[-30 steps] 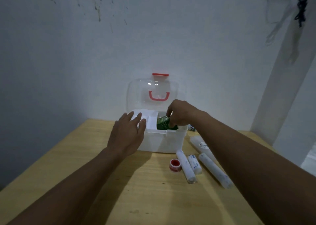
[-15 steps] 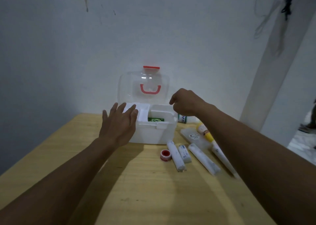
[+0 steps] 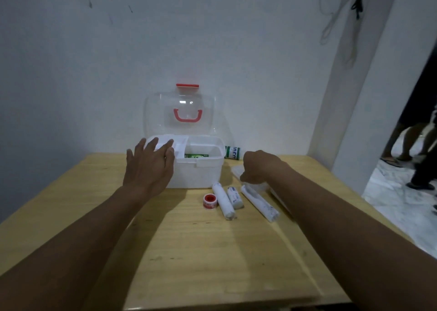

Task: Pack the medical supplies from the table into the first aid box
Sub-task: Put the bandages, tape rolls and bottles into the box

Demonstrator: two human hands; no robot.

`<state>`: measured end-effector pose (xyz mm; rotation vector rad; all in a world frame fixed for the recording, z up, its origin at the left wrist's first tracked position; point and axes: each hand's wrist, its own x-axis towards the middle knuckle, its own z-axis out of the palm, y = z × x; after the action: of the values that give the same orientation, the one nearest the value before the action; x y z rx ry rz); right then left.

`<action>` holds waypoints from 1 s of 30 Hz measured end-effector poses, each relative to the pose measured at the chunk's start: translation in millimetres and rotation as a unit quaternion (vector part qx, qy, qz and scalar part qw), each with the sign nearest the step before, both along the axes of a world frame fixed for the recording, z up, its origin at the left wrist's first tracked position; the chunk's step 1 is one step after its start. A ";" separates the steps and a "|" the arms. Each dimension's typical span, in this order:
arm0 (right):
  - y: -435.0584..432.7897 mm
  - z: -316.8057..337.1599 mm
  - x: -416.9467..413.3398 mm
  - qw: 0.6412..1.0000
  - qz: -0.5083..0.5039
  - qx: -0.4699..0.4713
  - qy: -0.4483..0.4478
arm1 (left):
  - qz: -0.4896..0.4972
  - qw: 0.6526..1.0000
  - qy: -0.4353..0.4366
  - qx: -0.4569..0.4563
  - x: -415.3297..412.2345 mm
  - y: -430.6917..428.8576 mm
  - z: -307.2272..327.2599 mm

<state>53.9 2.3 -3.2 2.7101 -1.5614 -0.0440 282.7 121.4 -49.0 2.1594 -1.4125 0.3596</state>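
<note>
The white first aid box [image 3: 196, 174] stands at the table's back with its clear lid [image 3: 165, 119] raised. A green packet [image 3: 196, 156] lies inside. My left hand [image 3: 149, 166] rests flat on the box's left side, fingers apart. My right hand [image 3: 259, 169] is down to the right of the box, its fingers curled over a clear packet [image 3: 236, 169]; the grip is hidden. In front of the box lie a red tape roll [image 3: 210, 200] and three white bandage rolls [image 3: 224, 200], [image 3: 235, 196], [image 3: 259, 203]. A green-and-white bottle [image 3: 233, 152] lies behind the box.
The wooden table [image 3: 212, 251] stands against a white wall, with its right edge close to my right forearm. Through a doorway at the far right, a person's legs [image 3: 421, 159] show on a pale floor.
My right hand let go of the green packet in the box, lifted out and dropped to the right onto the clear packet. The left hand stayed on the box.
</note>
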 end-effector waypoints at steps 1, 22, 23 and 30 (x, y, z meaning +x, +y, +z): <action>-0.4 -1.4 1.5 1.000 0.003 -0.001 0.001 | 0.000 1.000 0.001 -0.001 0.1 0.0 0.3; -18.7 74.5 -13.3 0.991 -0.002 -0.049 -0.125 | 0.024 1.000 0.010 -0.013 -1.9 1.5 3.1; -16.5 82.2 -11.6 0.990 0.006 -0.052 -0.135 | 0.026 0.999 0.013 -0.017 -1.0 1.0 2.9; 5.7 102.2 28.9 0.979 0.107 -0.003 -0.171 | 0.018 1.000 0.017 -0.019 0.3 -0.9 -1.0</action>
<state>82.8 8.0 99.0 2.9844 -1.3109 0.4521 283.0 120.5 -50.0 2.1520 -1.3399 0.3575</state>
